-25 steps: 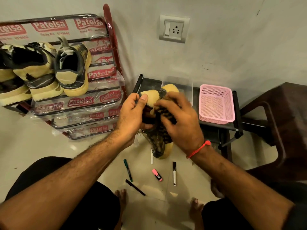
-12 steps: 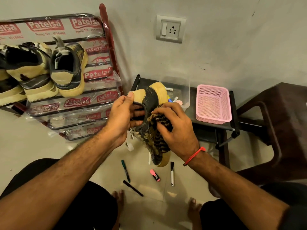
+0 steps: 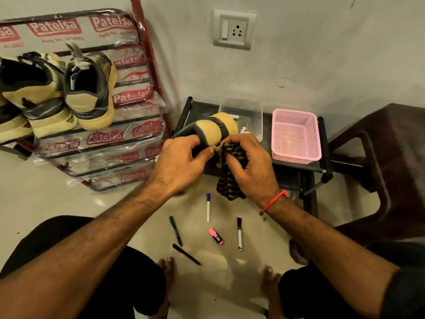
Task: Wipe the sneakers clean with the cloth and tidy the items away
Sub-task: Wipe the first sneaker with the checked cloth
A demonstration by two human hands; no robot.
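The left hand (image 3: 181,162) grips the sneaker (image 3: 213,132), its long axis running away toward the wall — the right hand (image 3: 250,162), fingers curled round the cloth (image 3: 230,180), presses just beside it.

Tiled floor (image 3: 57,199) — five pens (image 3: 208,207) lying scattered. Low black desk (image 3: 299,168) carries a pink basket (image 3: 295,137). Rack (image 3: 128,134) holds sneakers (image 3: 89,88).

Sneakers (image 3: 89,88) on rack (image 3: 147,72) left; basket (image 3: 295,137) right; markers (image 3: 208,207) before
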